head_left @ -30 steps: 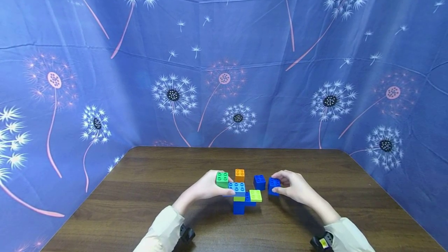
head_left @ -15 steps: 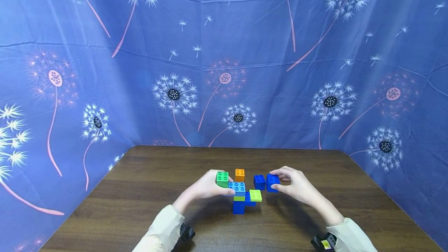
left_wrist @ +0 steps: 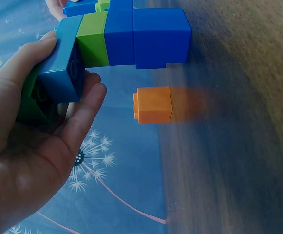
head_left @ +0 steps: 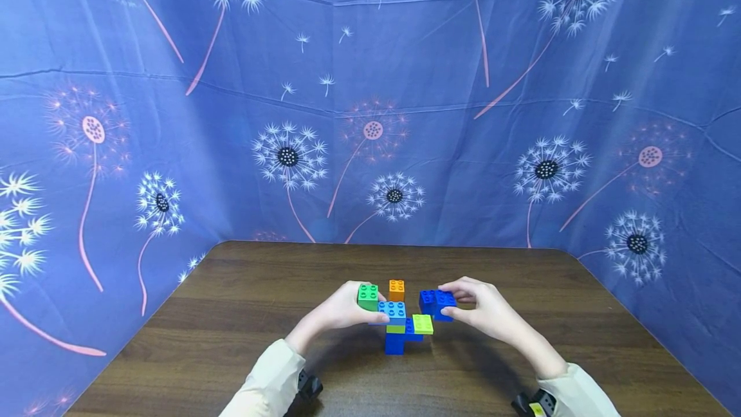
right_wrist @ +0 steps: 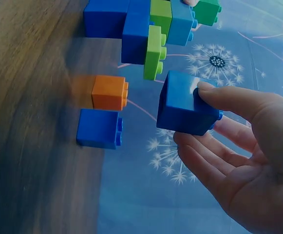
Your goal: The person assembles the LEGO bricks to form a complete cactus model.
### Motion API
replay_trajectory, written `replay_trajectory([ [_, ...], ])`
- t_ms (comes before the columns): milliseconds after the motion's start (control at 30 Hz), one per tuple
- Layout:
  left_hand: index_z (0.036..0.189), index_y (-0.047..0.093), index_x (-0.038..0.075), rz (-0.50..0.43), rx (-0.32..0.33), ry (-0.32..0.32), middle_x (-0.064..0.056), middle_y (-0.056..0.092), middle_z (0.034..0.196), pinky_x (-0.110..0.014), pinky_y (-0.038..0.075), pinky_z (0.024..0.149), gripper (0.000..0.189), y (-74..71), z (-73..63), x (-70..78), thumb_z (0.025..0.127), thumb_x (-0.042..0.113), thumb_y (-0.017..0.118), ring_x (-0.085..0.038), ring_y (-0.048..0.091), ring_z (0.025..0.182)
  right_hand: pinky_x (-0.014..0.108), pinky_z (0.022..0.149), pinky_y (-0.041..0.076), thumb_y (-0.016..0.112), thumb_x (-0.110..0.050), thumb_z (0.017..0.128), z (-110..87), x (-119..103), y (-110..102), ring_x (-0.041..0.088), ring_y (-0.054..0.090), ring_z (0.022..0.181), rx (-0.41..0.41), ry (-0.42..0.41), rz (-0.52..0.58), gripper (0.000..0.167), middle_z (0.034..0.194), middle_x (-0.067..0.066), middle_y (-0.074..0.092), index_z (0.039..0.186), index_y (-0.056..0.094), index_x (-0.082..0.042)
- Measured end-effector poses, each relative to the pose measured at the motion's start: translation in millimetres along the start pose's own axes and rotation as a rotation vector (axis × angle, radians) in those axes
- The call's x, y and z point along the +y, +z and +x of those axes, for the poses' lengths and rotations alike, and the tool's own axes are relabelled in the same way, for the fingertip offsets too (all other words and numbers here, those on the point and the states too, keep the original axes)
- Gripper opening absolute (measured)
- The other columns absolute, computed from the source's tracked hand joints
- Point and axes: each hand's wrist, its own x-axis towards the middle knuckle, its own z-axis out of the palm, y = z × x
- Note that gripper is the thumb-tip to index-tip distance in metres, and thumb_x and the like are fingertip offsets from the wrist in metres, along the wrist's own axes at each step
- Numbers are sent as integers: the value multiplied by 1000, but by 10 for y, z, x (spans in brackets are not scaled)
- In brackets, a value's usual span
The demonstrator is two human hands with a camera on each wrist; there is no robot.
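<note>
My left hand (head_left: pixel 341 306) pinches the light blue brick (head_left: pixel 392 312) of a built brick assembly, thumb on its near face and fingers behind. A green brick (head_left: pixel 367 296) sits on that brick's left end. Below come a lime brick (left_wrist: pixel 93 39) and blue bricks (head_left: pixel 395 343), with a thin lime brick (head_left: pixel 423 324) out to the right. My right hand (head_left: pixel 486 307) pinches a loose blue brick (right_wrist: pixel 187 105) between thumb and fingers. This brick is raised off the table, studs up, right of the assembly and apart from it.
On the brown wooden table (head_left: pixel 278 269) an orange brick (head_left: pixel 396 290) stands behind the assembly. Another blue brick (right_wrist: pixel 98 129) rests on the table beside it, partly covered in the head view by the held one. A blue flowered cloth (head_left: pixel 451 166) hangs behind.
My right hand has lifted the blue brick and carried it left, so it now overlaps the other blue brick in the head view. The left hand and assembly have stayed put.
</note>
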Motion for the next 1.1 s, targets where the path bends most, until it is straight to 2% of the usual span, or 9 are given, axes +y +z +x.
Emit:
replay_trajectory([
  [500,96,68,8,-2,-4,6,7,62,71,-19,44,55,29,-11,-8,-9,76,28,77,0,47,58,33,80,54,71,-29,83,3,-141,26,17,64,92,-68,27,44,36,103,1,65,113,65,-8],
  [767,97,68,7,-15,-5,8,5,65,74,-20,46,56,30,-17,-8,1,76,27,77,-1,51,59,38,81,53,70,-30,83,7,-149,41,19,64,93,-93,36,72,39,105,3,65,114,64,-7],
  [1100,97,68,7,-22,-6,2,5,65,74,-20,47,57,30,-10,-7,-1,76,27,77,-2,52,60,37,80,54,71,-29,83,14,-137,65,15,64,90,-114,34,56,37,103,2,65,112,64,-7],
])
